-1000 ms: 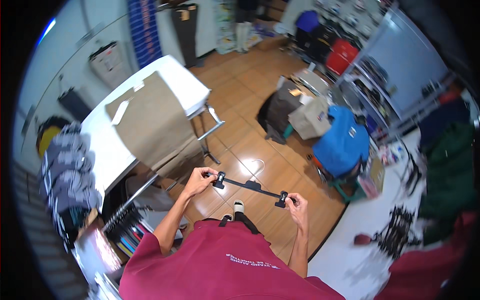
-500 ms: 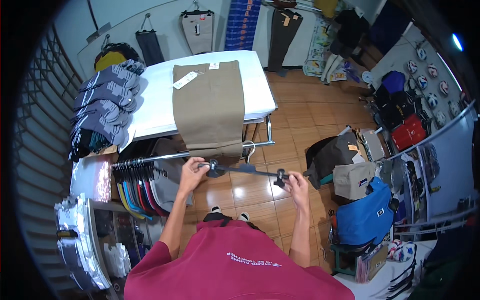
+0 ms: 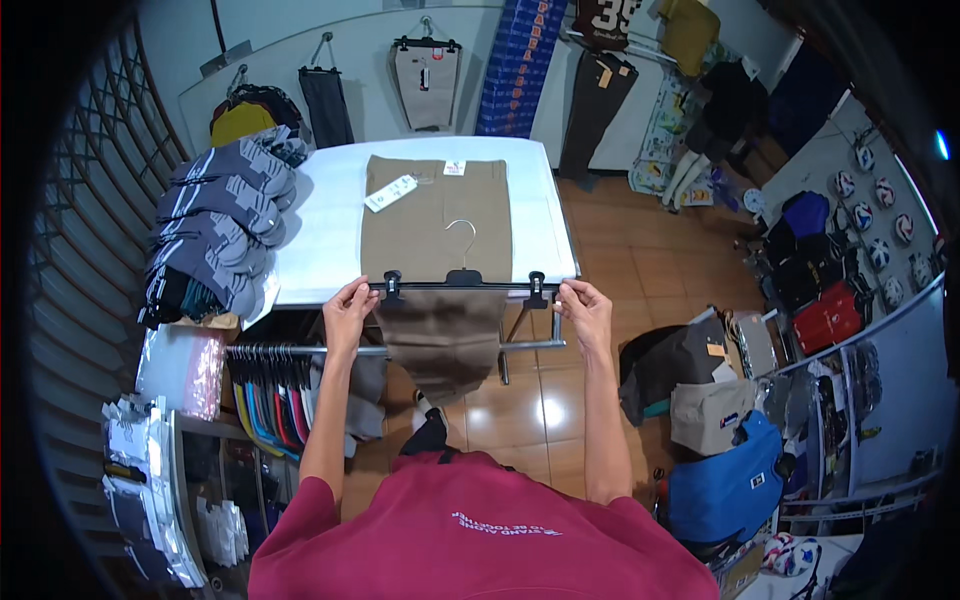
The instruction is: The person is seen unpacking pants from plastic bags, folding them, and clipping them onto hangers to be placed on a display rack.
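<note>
A black clip hanger (image 3: pixel 437 287) with a silver hook stretches level between my two hands. My left hand (image 3: pixel 350 312) pinches its left end beside one clip, and my right hand (image 3: pixel 585 309) pinches the right end beside the other. The hanger lies across a pair of folded brown trousers (image 3: pixel 410 240), close to the table's near edge, with its hook pointing away from me. Two tags show at the trousers' far end, and their lower part hangs over the edge toward me. Whether the clips grip the cloth I cannot tell.
The trousers lie on a white-topped table (image 3: pixel 320 240). Folded grey garments (image 3: pixel 215 215) are stacked at its left. Below runs a rail with coloured clothes (image 3: pixel 275 400) on hangers. To the right stand a blue garment (image 3: pixel 725 480) and a beige one (image 3: pixel 712 415). Balls line the right wall.
Both hands have moved forward with the hanger, from in front of the table to over the trousers. Its hook now points away from me, and one foot has stepped forward.
</note>
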The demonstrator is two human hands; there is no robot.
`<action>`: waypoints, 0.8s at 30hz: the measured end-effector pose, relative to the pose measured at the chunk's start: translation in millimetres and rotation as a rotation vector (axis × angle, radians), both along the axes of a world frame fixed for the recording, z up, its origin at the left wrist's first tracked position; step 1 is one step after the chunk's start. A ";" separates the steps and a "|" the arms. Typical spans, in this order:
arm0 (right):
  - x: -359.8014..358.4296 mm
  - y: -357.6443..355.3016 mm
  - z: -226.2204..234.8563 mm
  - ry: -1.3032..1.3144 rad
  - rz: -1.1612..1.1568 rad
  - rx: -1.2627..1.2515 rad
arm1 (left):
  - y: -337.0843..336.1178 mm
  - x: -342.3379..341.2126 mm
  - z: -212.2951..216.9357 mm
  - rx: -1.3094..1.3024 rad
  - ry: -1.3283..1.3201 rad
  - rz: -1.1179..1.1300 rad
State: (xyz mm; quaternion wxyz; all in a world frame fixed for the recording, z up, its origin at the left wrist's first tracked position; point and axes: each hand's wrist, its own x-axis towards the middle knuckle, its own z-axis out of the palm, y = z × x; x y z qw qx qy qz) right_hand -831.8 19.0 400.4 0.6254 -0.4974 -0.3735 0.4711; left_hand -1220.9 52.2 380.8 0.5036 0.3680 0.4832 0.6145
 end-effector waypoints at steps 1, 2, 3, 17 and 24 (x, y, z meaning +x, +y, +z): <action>2.7 16.4 0.9 -0.024 0.021 0.000 | 14.7 -1.9 2.0 0.010 -0.017 -0.019; 3.8 32.6 4.4 -0.044 0.033 -0.023 | 27.2 -5.0 4.1 0.016 -0.034 -0.036; 2.3 47.9 6.4 -0.047 0.037 -0.018 | 40.9 -8.3 6.2 0.020 -0.037 -0.032; -15.1 266.4 -0.9 -0.338 0.047 -0.117 | 301.4 -54.0 -11.1 0.130 0.548 -0.042; -27.0 342.3 -7.6 -0.518 -0.002 -0.025 | 373.8 -70.3 -24.0 0.146 0.593 -0.041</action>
